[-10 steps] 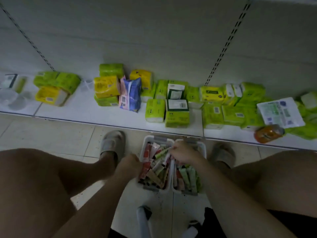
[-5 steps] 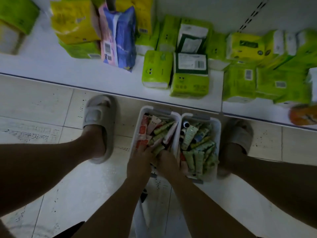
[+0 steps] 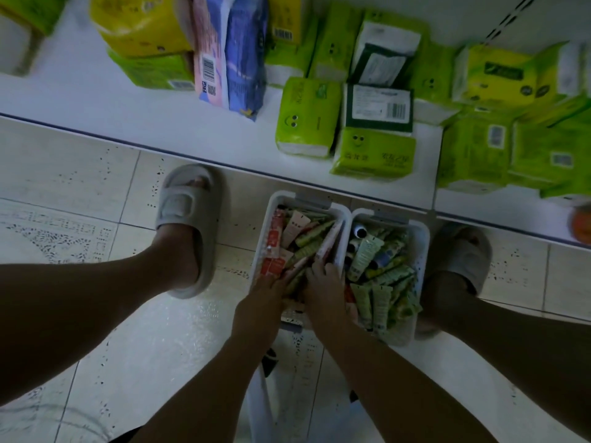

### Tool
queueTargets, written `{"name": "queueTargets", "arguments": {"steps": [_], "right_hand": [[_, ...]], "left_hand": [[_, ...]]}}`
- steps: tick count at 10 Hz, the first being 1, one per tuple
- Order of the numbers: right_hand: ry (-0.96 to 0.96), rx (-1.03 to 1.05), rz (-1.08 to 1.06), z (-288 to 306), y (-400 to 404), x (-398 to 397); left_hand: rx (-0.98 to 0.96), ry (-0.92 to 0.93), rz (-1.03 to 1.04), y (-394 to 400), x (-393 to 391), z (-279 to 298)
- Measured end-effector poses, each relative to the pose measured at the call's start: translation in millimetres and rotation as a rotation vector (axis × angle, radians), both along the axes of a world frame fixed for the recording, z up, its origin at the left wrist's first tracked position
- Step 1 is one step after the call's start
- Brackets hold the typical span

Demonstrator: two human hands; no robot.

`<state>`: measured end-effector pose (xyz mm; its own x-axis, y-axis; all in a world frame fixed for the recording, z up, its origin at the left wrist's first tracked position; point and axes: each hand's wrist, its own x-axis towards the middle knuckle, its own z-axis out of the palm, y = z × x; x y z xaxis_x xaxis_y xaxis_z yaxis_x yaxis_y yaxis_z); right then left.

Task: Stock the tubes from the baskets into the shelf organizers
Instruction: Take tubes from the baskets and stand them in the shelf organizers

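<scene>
From the head camera, two white baskets sit side by side on the tiled floor (image 3: pixel 96 219), just in front of the low white shelf (image 3: pixel 96 100), between the person's feet in grey slippers. The left basket (image 3: pixel 275 203) holds red, pink and green tubes (image 3: pixel 307 244) heaped across each other; the right basket (image 3: pixel 422 238) holds mostly pale green tubes (image 3: pixel 364 257), with a few dark caps showing at its far end. Both hands are down in the near end of the left basket. The left hand (image 3: pixel 262 302) lies over the near left corner, fingers reaching onto the red tubes; whether they grip anything I cannot tell, since the fingertips are buried among the tubes. The right hand (image 3: pixel 326 286) lies just beside it, against the wall shared with the right basket, its fingers curled down onto a pink-and-white tube (image 3: pixel 329 244); a firm hold cannot be made out. On the shelf stand green tissue packs (image 3: pixel 307 116), yellow packs (image 3: pixel 144 24) and a blue-and-pink pack (image 3: pixel 236 52). An orange thing (image 3: pixel 582 225) shows at the right edge, blurred. No organizers show in this view.
</scene>
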<state>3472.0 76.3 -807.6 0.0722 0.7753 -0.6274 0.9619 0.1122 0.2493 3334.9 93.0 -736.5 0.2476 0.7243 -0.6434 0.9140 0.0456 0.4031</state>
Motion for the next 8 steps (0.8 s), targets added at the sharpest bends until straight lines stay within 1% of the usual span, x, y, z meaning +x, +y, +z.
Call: {"name": "queueTargets", "arguments": {"steps": [1, 2, 3, 4, 5, 6, 7, 8], "right_hand": [[0.143, -0.318, -0.087, 30, -13, 1], [0.084, 0.016, -0.042, 41, -3, -2], [0.265, 0.093, 0.095, 69, 14, 9], [0.514, -0.040, -0.169, 99, 30, 30], [0.799, -0.067, -0.546, 129, 42, 52], [0.984, 0.075, -0.690, 176, 44, 66], [1.184, 0.197, -0.814, 221, 40, 73], [1.264, 0.256, -0.925, 253, 39, 78]], "left_hand": [[0.064, -0.019, 0.118, 2, 1, 13], [0.039, -0.183, 0.309, 10, 6, 25], [-0.046, -0.365, 0.503, 19, 13, 35], [-0.101, -0.462, 0.632, 32, 12, 58], [-0.159, -0.590, 0.707, 54, 2, 80], [-0.191, -0.762, 0.785, 75, -6, 111], [-0.182, -0.869, 0.829, 92, -11, 145], [-0.185, -0.988, 0.827, 110, -15, 181]]}}
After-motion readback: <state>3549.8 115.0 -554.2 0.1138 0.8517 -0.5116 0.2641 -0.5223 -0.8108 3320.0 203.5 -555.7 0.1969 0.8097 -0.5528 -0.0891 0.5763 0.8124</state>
